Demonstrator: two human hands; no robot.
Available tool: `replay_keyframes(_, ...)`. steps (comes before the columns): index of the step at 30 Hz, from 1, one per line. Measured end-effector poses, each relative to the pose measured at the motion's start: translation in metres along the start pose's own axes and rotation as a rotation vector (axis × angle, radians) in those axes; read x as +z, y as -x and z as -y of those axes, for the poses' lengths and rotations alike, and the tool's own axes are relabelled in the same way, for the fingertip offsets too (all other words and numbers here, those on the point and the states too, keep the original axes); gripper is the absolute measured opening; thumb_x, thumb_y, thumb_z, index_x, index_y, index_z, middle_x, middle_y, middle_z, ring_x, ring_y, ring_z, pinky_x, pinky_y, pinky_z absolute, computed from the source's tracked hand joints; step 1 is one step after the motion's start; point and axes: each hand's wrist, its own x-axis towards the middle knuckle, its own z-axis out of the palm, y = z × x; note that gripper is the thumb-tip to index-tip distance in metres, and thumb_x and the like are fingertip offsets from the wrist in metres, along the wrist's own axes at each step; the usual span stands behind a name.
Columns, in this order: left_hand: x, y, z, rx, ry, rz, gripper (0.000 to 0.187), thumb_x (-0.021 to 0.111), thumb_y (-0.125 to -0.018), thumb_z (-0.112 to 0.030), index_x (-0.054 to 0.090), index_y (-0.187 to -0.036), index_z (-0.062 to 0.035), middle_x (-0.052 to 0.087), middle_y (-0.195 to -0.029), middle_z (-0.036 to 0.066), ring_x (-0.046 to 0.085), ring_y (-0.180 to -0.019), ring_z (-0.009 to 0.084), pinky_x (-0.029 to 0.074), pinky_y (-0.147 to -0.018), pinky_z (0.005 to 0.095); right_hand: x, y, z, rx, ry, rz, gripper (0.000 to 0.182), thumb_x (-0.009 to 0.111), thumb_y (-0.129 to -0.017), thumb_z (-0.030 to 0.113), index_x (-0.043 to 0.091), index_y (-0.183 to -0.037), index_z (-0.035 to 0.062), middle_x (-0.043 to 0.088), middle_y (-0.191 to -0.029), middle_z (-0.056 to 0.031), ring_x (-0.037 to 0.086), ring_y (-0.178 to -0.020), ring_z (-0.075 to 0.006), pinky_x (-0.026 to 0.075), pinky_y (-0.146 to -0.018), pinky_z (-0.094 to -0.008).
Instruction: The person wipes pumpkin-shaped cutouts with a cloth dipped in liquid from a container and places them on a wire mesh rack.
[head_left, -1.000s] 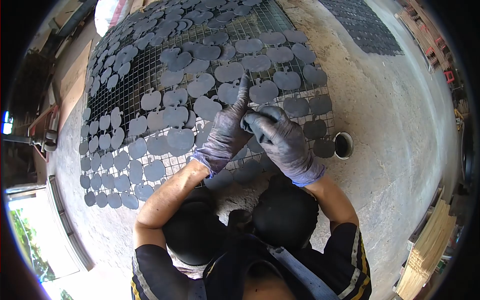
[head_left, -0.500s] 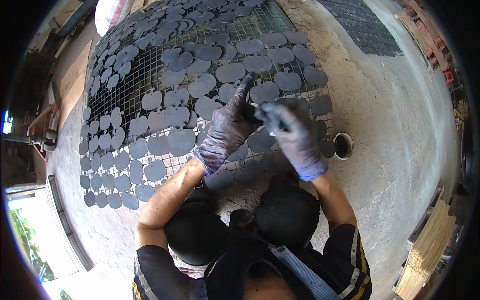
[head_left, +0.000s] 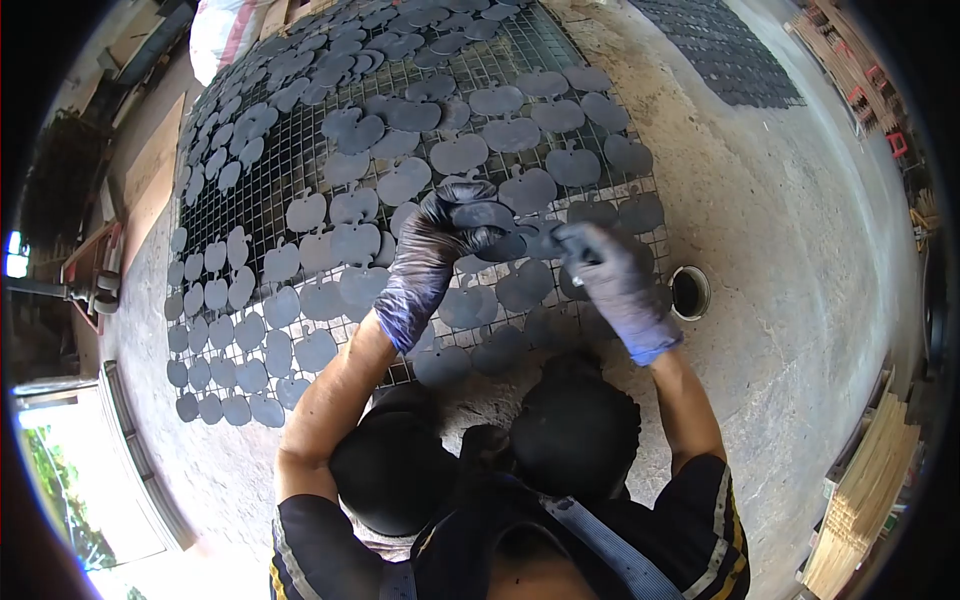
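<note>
Pumpkin-shaped plates (head_left: 524, 287), beneath gloved fingers (head_left: 467, 190), on wire mesh (head_left: 545, 42)

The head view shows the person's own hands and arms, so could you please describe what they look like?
The left hand and right hand wear thin, wrinkled gloves, violet-blue at the cuffs and smudged grey to black towards the fingers. The forearms are bare, below short, dark sleeves with pale grey and yellow stripes.

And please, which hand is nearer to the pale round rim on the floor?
Right. The right hand is just left of the rim; the left hand is farther off, over the mesh.
</note>
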Motion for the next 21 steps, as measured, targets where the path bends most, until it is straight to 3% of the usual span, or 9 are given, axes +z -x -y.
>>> replay_keyframes(5, 0.004, 0.0, -0.002, -0.073, 0.2, 0.082, 0.022, 0.059, -0.068, 0.006, 0.051, -0.087, -0.0011, 0.058, -0.086, 0.007, 0.056, -0.076, 0.0127, 0.048, -0.069, 0.0257, -0.013, -0.008, 0.017, 0.142, -0.442, -0.111, 0.022, 0.06, -0.065, -0.003, 0.057, -0.085, 0.0073, 0.058, -0.079, -0.0053, 0.057, -0.07, -0.0129, 0.048, -0.058, -0.0239)
replay_keyframes(6, 0.004, -0.001, 0.003, -0.033, 0.185, 0.109, 0.022, 0.059, -0.068, 0.007, 0.051, -0.087, -0.0012, 0.058, -0.085, 0.007, 0.056, -0.076, 0.0127, 0.048, -0.069, 0.0256, -0.007, -0.014, 0.02, -0.135, -0.219, -0.181, 0.023, 0.059, -0.065, -0.006, 0.056, -0.084, 0.0068, 0.057, -0.079, -0.0055, 0.057, -0.069, -0.0134, 0.047, -0.058, -0.0237)
replay_keyframes(8, 0.003, 0.001, -0.005, -0.171, 0.273, 0.071, 0.023, 0.06, -0.066, 0.009, 0.051, -0.084, -0.0021, 0.058, -0.08, 0.005, 0.055, -0.073, 0.0121, 0.048, -0.067, 0.0252, 0.001, -0.01, 0.015, -0.211, -0.033, -0.066, 0.025, 0.056, -0.067, -0.007, 0.057, -0.087, 0.0068, 0.058, -0.084, -0.0047, 0.056, -0.072, -0.0121, 0.047, -0.061, -0.022)
replay_keyframes(11, -0.002, 0.004, 0.008, -0.137, 0.441, 0.056, 0.023, 0.062, -0.065, 0.008, 0.052, -0.082, -0.0038, 0.056, -0.077, 0.002, 0.053, -0.071, 0.0109, 0.047, -0.068, 0.0245, 0.003, 0.004, -0.005, -0.02, -0.083, 0.015, 0.026, 0.059, -0.064, -0.006, 0.058, -0.087, 0.0072, 0.058, -0.082, -0.0041, 0.057, -0.073, -0.0133, 0.047, -0.063, -0.0234)
replay_keyframes(13, 0.0, 0.006, 0.002, -0.034, 0.139, 0.011, 0.023, 0.062, -0.064, 0.008, 0.052, -0.081, -0.0029, 0.056, -0.077, 0.003, 0.054, -0.072, 0.0108, 0.048, -0.067, 0.0246, 0.008, 0.009, -0.019, 0.035, -0.048, 0.023, 0.026, 0.059, -0.066, -0.003, 0.056, -0.09, 0.0057, 0.058, -0.084, -0.0058, 0.057, -0.076, -0.0146, 0.047, -0.065, -0.0234)
replay_keyframes(15, 0.008, 0.007, -0.013, -0.096, 0.316, 0.091, 0.021, 0.063, -0.061, 0.008, 0.052, -0.077, -0.001, 0.056, -0.084, 0.009, 0.054, -0.082, 0.0162, 0.046, -0.075, 0.0283, 0.012, 0.011, -0.03, 0.593, -1.168, 0.082, 0.03, 0.06, -0.068, 0.001, 0.052, -0.097, 0.0014, 0.057, -0.079, -0.0052, 0.057, -0.076, -0.0139, 0.048, -0.067, -0.0229)
replay_keyframes(18, 0.009, 0.005, -0.014, -0.297, 0.758, 0.16, 0.02, 0.065, -0.059, 0.006, 0.054, -0.073, -0.0012, 0.054, -0.097, 0.013, 0.051, -0.096, 0.0234, 0.04, -0.083, 0.0312, 0.011, 0.013, -0.028, 0.688, -1.857, 0.146, 0.031, 0.055, -0.071, -0.003, 0.047, -0.101, -0.0034, 0.054, -0.092, -0.0086, 0.053, -0.089, -0.0163, 0.044, -0.079, -0.0245)
replay_keyframes(19, 0.006, 0.003, -0.007, -0.034, 0.273, 0.161, 0.011, 0.058, -0.066, 0.002, 0.054, -0.076, 0.0015, 0.053, -0.098, 0.013, 0.052, -0.093, 0.0222, 0.044, -0.078, 0.0301, 0.013, 0.013, -0.025, 0.783, -2.314, 0.174, 0.031, 0.053, -0.072, -0.005, 0.046, -0.102, -0.0035, 0.052, -0.095, -0.0101, 0.052, -0.092, -0.0168, 0.043, -0.081, -0.0248)
replay_keyframes(21, -0.001, -0.002, 0.004, 0.331, -0.246, 0.192, 0.017, 0.053, -0.072, -0.008, 0.055, -0.083, 0.0051, 0.05, -0.105, 0.016, 0.051, -0.095, 0.0212, 0.047, -0.073, 0.0294, 0.016, 0.009, -0.022, 0.652, -2.306, 0.235, 0.031, 0.052, -0.072, -0.005, 0.047, -0.102, -0.0041, 0.052, -0.094, -0.0105, 0.052, -0.092, -0.0162, 0.044, -0.08, -0.024)
